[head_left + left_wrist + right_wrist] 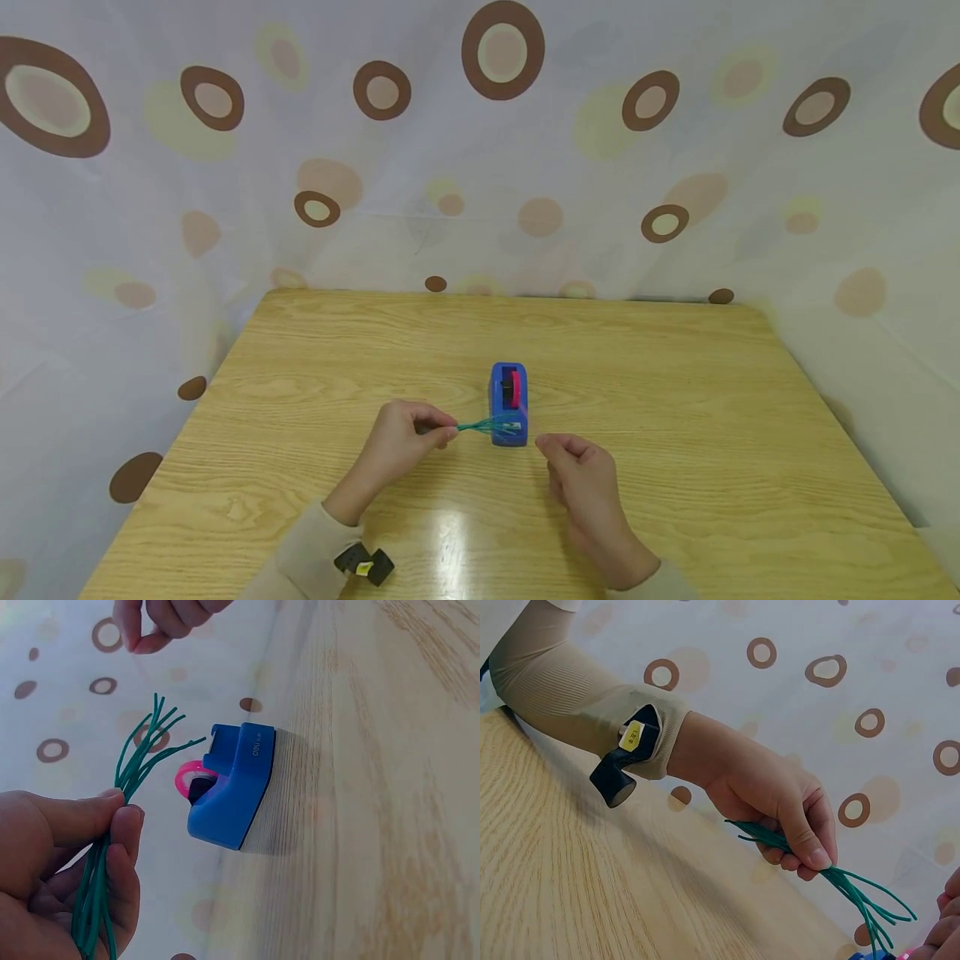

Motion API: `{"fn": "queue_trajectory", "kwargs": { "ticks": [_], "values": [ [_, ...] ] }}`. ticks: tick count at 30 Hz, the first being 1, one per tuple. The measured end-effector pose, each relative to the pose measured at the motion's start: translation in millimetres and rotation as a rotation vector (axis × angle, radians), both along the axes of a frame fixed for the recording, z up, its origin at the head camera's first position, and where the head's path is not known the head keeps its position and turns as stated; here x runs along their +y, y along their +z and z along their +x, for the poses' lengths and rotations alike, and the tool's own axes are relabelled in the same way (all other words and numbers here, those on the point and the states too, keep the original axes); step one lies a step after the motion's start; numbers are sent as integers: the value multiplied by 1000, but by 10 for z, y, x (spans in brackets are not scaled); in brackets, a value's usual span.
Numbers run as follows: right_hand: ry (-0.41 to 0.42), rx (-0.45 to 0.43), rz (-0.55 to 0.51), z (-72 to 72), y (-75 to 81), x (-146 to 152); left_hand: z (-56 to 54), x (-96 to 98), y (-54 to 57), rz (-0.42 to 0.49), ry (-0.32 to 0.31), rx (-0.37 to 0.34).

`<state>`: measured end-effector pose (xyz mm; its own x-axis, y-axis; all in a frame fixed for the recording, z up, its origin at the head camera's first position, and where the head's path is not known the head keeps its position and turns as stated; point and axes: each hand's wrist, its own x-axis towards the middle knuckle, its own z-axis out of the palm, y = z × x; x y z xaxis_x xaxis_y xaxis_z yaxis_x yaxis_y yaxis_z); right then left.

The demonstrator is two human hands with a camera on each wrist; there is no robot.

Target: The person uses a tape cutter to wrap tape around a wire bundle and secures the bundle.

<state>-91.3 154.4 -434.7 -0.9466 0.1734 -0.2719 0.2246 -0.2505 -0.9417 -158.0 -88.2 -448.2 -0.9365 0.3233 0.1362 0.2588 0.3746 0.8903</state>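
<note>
A bundle of thin green wires (142, 761) is pinched between the thumb and fingers of my left hand (401, 442). Its loose ends fan out to the right, over the front of a blue tape dispenser (509, 433) in the head view. A pink-rimmed tape roll (189, 778) sits in the dispenser. My right hand (588, 483) is just right of the dispenser, thumb and forefinger pressed together. From that pinch a faint, see-through strip of tape (148, 673) seems to hang in the left wrist view; it is hard to make out.
The dispenser stands on a light wooden table (345, 350). A pale curtain (420, 167) with brown and beige ovals surrounds the table at the back and sides. A black strap with a small block (365, 564) is on the left sleeve.
</note>
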Motion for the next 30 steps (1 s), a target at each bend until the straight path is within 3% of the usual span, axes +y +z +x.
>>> {"fn": "queue_trajectory", "kwargs": {
  "ticks": [14, 23, 30],
  "values": [
    [1, -15, 25, -11, 62, -7, 8, 28, 30, -7, -62, -7],
    [-1, -10, 19, -5, 81, -18, 5, 98, -14, -7, -103, -12],
    [13, -1, 25, 3, 72, -26, 10, 154, -20, -36, -98, 8]
  ]
}}
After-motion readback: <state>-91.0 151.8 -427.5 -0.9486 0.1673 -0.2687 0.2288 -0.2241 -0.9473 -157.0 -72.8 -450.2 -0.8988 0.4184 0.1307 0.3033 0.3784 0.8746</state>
